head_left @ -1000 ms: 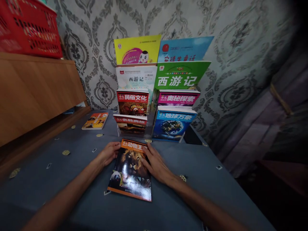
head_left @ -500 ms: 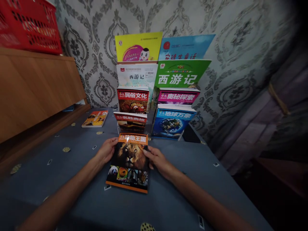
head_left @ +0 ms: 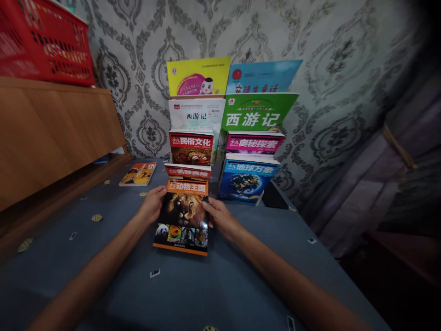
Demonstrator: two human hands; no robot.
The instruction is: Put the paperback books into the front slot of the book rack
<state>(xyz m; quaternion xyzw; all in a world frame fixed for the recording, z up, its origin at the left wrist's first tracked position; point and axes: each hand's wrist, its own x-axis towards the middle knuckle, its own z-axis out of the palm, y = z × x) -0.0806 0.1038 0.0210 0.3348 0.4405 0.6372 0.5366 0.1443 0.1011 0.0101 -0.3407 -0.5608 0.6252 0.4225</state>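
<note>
A book with a lion on its cover (head_left: 184, 216) is held by both side edges, tilted, its face turned toward me. My left hand (head_left: 153, 203) grips its left edge, and my right hand (head_left: 220, 216) has the thumb on the front near the right edge. Right behind it, a red-titled book (head_left: 188, 171) stands in the left column of a tiered book stand, partly covered by the lion book. A dark red book (head_left: 192, 147) is one tier higher. To the right stands a blue book with a globe (head_left: 248, 179), below a magenta-titled book (head_left: 255, 143).
Higher tiers hold a white book (head_left: 196, 112), a green book (head_left: 258, 112), a yellow book (head_left: 198, 73) and a light blue book (head_left: 265, 73). An orange book (head_left: 138, 174) lies at the left near a wooden cabinet (head_left: 58, 133) bearing a red basket (head_left: 51, 43). A curtain (head_left: 375, 170) hangs at right.
Both hands have moved the lion book up and away from me, closer to the stand. It now covers more of the red-titled book behind it. The view has shifted slightly.
</note>
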